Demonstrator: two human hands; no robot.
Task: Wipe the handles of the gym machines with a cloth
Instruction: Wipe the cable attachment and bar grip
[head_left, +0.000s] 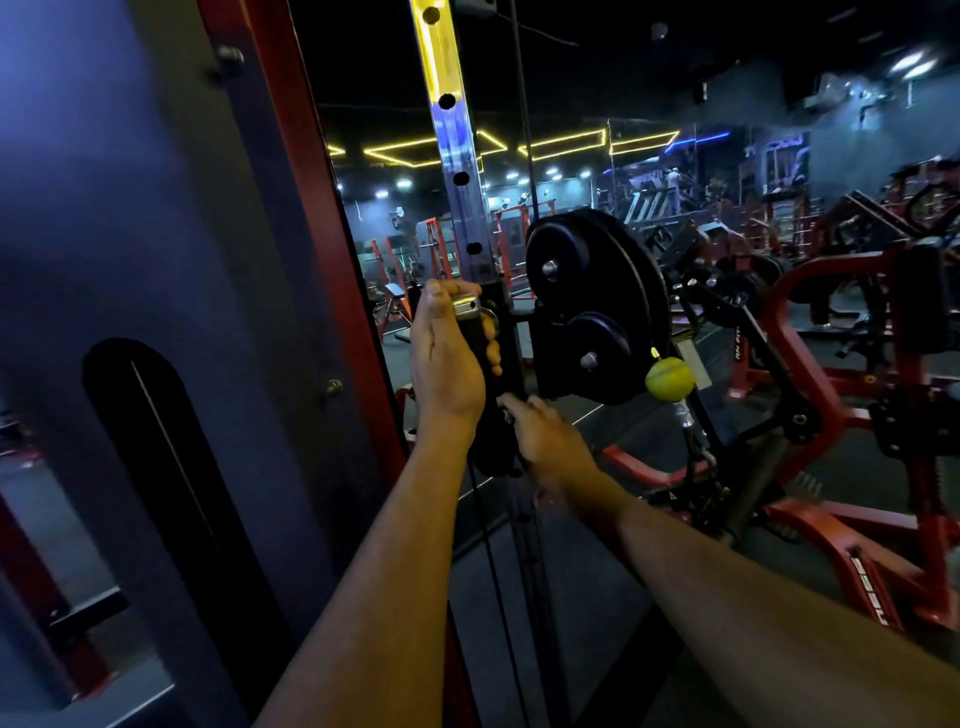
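L hand (445, 353) is the upper grip: fingers and thumb curled round the black cable handle (475, 332), holding it upright, its chrome end cap (466, 304) showing just above the thumb. R hand (540, 434) is just below and right of the handle, fingers curled in at the handle's lower end where a dark mass hangs; can't tell whether that mass is the cloth or a strap, nor exactly what the R grip holds, since it's dark and blurred there. Both forearms reach in from the bottom edge. Taking the handle as landmark: directly behind it rises the drilled steel upright (452, 156) w/ a column of holes, yellow light glaring off its top part. Just right of the handle sits the black pulley assembly (592, 306), a large wheel w/ two smaller discs on its face, and a thin cable (522, 130) runs up from it. Right of and slightly below the handle hangs a yellow-green stopper ball (669, 379), a metal fitting under it. Left of the handle stands the red machine frame (332, 218) and a grey-blue shroud panel (156, 234) w/ a dark arched slot. Far right of the handle, red plate-loaded machines (852, 415) fill the gym floor; yellow ceiling light strips (566, 143) glow well behind.
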